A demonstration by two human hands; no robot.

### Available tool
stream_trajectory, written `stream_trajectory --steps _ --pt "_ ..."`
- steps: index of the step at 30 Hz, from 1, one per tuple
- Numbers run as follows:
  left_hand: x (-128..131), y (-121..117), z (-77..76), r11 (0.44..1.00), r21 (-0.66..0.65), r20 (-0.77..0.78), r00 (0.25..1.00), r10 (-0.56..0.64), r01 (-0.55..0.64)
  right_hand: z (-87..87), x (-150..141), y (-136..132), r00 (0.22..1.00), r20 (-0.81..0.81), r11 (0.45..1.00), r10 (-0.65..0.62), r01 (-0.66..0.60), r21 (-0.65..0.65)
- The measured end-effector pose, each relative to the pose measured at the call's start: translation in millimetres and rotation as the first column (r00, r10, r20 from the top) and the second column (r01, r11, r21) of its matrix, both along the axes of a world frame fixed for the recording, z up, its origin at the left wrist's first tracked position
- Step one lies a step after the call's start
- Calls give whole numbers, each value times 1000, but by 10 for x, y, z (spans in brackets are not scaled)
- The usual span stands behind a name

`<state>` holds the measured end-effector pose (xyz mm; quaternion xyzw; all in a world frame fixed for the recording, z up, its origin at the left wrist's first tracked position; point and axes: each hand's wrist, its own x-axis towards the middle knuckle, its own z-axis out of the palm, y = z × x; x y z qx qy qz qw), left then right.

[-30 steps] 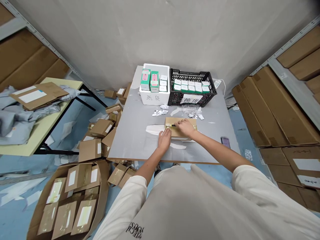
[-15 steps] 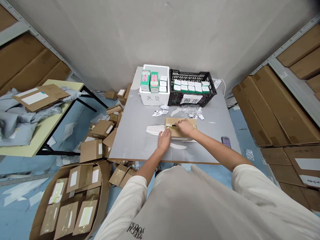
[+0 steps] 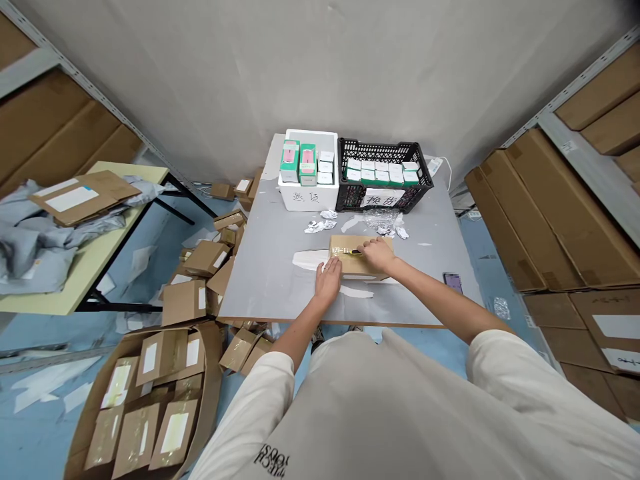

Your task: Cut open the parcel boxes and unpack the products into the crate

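A small flat cardboard box with clear tape across its top lies on the grey table, near the front edge. My right hand rests on the box's top and grips a small black-handled cutter, whose tip sits on the tape. The blade itself is too small to see. My left hand lies flat with its fingers against the box's near left corner, holding nothing.
At the table's back stand a white foam box of green-and-white cartons and a black plastic crate of small white boxes. Crumpled foil and plastic wrap lie between them and my hands. A phone lies at the right edge.
My right hand and the black cutter have moved slightly right along the tape. My left hand and the box stay in place.
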<state>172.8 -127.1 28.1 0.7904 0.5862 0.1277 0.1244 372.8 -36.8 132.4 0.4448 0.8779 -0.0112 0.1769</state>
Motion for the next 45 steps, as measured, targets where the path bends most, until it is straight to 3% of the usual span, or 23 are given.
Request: stream_trajectory --steps 15,25,31,35,40,45 --pt "20 -14 72 1000 -17 -13 1000 5 -6 -11 542 0 999 12 999 -44 43 23" --pt "86 -12 88 999 -15 -27 999 37 -37 2 1549 -103 977 13 977 -211 210 45" --pt "150 -15 121 999 0 -54 997 52 -52 16 1958 -179 962 -40 961 -271 272 50" --pt "206 8 175 997 8 -67 995 71 -71 -15 2219 -187 921 -104 922 -377 383 49" --pt "451 122 274 1000 4 -45 999 -18 18 -136 2342 -257 810 -243 843 -533 533 -69" --pt "901 342 316 985 -21 -41 985 -170 169 -275 2295 -300 766 -338 836 -547 525 -162"
